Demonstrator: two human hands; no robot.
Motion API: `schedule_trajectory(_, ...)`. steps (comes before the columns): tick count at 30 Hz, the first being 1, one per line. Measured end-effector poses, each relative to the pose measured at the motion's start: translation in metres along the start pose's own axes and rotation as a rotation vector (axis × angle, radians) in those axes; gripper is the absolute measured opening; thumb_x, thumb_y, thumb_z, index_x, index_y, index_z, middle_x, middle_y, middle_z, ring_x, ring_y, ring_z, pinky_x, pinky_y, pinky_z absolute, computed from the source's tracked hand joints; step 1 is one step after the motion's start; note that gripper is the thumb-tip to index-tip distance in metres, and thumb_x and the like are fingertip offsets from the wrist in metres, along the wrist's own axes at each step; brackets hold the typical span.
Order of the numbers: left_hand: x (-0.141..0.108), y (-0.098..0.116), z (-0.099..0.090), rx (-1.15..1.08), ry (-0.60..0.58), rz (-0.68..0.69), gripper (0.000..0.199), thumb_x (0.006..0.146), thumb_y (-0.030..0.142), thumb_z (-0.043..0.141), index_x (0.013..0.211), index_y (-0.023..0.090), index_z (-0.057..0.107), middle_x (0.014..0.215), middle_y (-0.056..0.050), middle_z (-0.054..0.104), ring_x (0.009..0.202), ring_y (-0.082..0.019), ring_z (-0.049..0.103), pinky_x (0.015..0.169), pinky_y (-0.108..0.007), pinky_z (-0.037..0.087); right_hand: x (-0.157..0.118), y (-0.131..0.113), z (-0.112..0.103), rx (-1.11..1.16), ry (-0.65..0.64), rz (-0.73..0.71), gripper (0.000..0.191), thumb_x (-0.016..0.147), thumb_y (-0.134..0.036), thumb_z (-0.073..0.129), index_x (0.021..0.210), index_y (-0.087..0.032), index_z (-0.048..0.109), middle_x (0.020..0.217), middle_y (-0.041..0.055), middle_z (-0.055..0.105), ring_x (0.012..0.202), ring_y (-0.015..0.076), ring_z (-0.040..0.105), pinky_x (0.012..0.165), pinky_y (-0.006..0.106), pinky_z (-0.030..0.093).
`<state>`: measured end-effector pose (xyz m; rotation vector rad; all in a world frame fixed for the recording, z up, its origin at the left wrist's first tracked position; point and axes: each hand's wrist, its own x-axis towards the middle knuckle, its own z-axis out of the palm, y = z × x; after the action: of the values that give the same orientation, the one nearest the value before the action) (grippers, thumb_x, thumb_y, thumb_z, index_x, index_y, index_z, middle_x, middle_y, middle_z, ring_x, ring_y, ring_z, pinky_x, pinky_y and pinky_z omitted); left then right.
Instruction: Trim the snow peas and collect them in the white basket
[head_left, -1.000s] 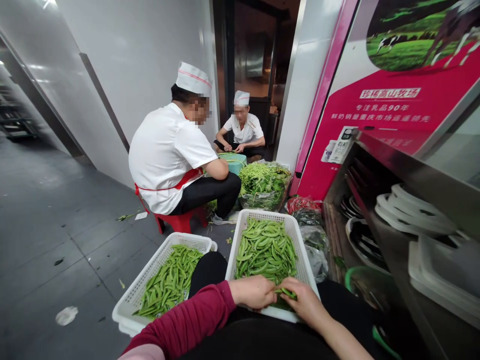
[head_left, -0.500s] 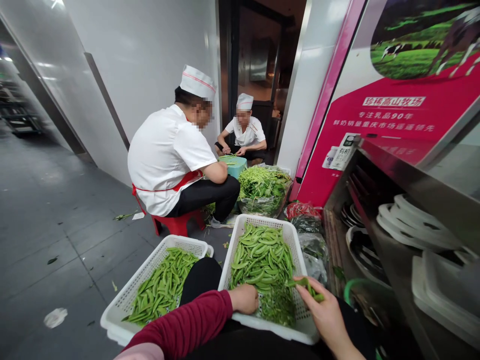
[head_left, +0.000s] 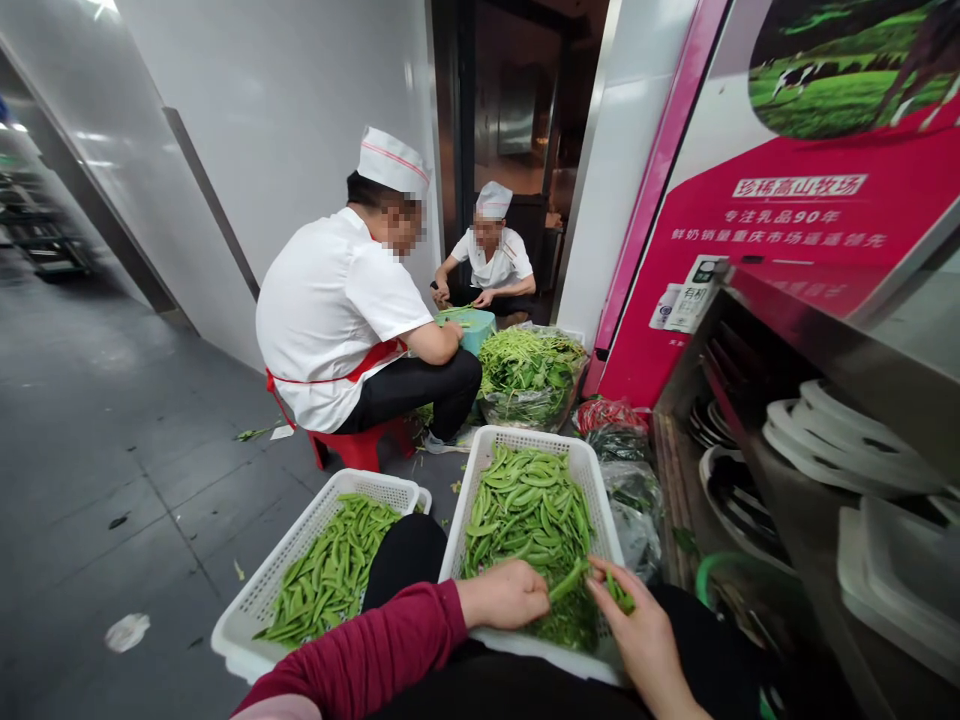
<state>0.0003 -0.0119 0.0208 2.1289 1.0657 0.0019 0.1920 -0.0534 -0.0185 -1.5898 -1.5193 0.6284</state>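
Note:
A white perforated basket (head_left: 613, 500) in front of me holds green pea pods (head_left: 525, 495), with small trimmings at its near end. Above that near end, my left hand (head_left: 510, 595) pinches one end of a pea pod (head_left: 570, 580). My right hand (head_left: 637, 625) has its fingertips at the pod's other end, and more pods stick out between its fingers. To the left stands a second white basket (head_left: 244, 610) with more pea pods (head_left: 330, 570) in it.
A person in white (head_left: 337, 300) sits on a red stool (head_left: 356, 447); another person (head_left: 491, 255) squats behind a teal container (head_left: 476, 330). Leafy greens (head_left: 529, 365) and plastic bags (head_left: 630, 500) lie beyond my basket. A metal shelf with plates (head_left: 832, 440) stands at the right.
My left hand has lifted and moved right, from the basket's near left part to the pod beside my right hand. That pod now spans between both hands.

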Motion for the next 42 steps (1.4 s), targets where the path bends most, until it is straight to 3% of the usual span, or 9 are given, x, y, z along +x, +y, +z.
schedule_trajectory(3,-0.002,0.000,-0.004,0.291,0.008,0.134,0.021,0.071,0.023,0.044,0.061,0.018,0.061,0.053,0.002,0.055,0.049,-0.009,0.043,0.049,-0.019,0.033,-0.001,-0.009,-0.008,-0.179,-0.200,-0.340,0.026,0.077,-0.031,0.047,0.097,-0.025,0.063,0.096,0.0068,0.061,0.083,0.0187,0.058,0.071,0.025,0.043)
schedule_trajectory(6,-0.003,0.001,-0.004,0.406,0.008,0.259,0.022,0.072,0.029,0.045,0.064,0.019,0.063,0.058,-0.001,0.060,0.052,-0.012,0.048,0.051,-0.022,0.035,-0.002,-0.021,-0.003,-0.282,-0.500,-0.453,0.016,0.076,-0.024,0.047,0.078,-0.024,0.063,0.078,0.0030,0.061,0.067,0.0148,0.056,0.059,0.022,0.041)
schedule_trajectory(13,0.000,0.006,0.012,-0.168,0.322,0.140,0.022,0.071,0.017,0.037,0.049,0.014,0.042,0.047,0.003,0.042,0.047,-0.006,0.037,0.048,-0.018,0.030,0.000,-0.032,0.015,0.144,-0.379,0.041,0.018,0.070,-0.031,0.054,0.060,-0.018,0.047,0.056,-0.0032,0.046,0.056,0.0112,0.044,0.052,0.020,0.034)
schedule_trajectory(17,0.007,0.010,0.028,-0.696,0.264,-0.003,0.022,0.071,0.020,0.030,0.051,0.016,0.037,0.041,0.005,0.037,0.038,-0.006,0.034,0.040,-0.018,0.029,-0.006,-0.027,0.020,0.499,-0.401,0.297,0.028,0.069,-0.041,0.056,0.062,-0.019,0.041,0.046,-0.0083,0.031,0.041,0.0062,0.027,0.039,0.019,0.019)
schedule_trajectory(25,0.019,0.023,0.036,-0.961,0.387,-0.078,0.019,0.070,0.026,0.032,0.053,0.017,0.036,0.038,0.007,0.036,0.031,-0.006,0.033,0.032,-0.016,0.025,-0.014,-0.036,0.025,0.752,-0.261,0.438,0.035,0.064,-0.047,0.063,0.062,-0.018,0.043,0.041,-0.0093,0.034,0.036,0.0042,0.026,0.038,0.018,0.016)
schedule_trajectory(30,0.020,0.010,0.038,-0.652,0.122,-0.137,0.020,0.072,0.026,0.031,0.056,0.017,0.039,0.041,0.005,0.038,0.036,-0.008,0.041,0.039,-0.019,0.034,-0.002,-0.034,0.011,0.832,0.049,0.437,0.030,0.061,-0.038,0.067,0.065,-0.017,0.047,0.042,-0.0099,0.035,0.035,0.0038,0.029,0.035,0.017,0.019)
schedule_trajectory(35,0.022,-0.008,0.040,0.206,0.160,0.029,0.018,0.069,0.020,0.043,0.076,0.014,0.058,0.075,-0.006,0.059,0.066,-0.015,0.056,0.059,-0.024,0.043,0.028,-0.009,-0.037,1.176,0.427,0.505,0.026,0.060,-0.024,0.066,0.061,-0.018,0.041,0.046,-0.0092,0.041,0.034,0.0029,0.034,0.031,0.014,0.025)
schedule_trajectory(38,0.034,-0.015,0.033,0.466,0.114,0.101,0.043,0.064,0.017,0.050,0.107,0.016,0.052,0.100,-0.012,0.056,0.073,-0.019,0.059,0.057,-0.027,0.045,0.034,-0.002,-0.056,1.319,0.378,0.586,0.018,0.062,-0.021,0.062,0.061,-0.018,0.044,0.048,-0.0071,0.046,0.033,0.0033,0.036,0.029,0.014,0.028)
schedule_trajectory(42,0.049,-0.032,0.031,0.683,-0.096,-0.013,0.024,0.067,0.013,0.050,0.088,0.010,0.062,0.083,-0.015,0.060,0.074,-0.025,0.061,0.057,-0.032,0.047,0.025,-0.004,-0.051,1.333,0.248,0.717,0.012,0.062,-0.018,0.061,0.066,-0.017,0.050,0.055,-0.0036,0.056,0.040,0.0062,0.048,0.035,0.016,0.039)
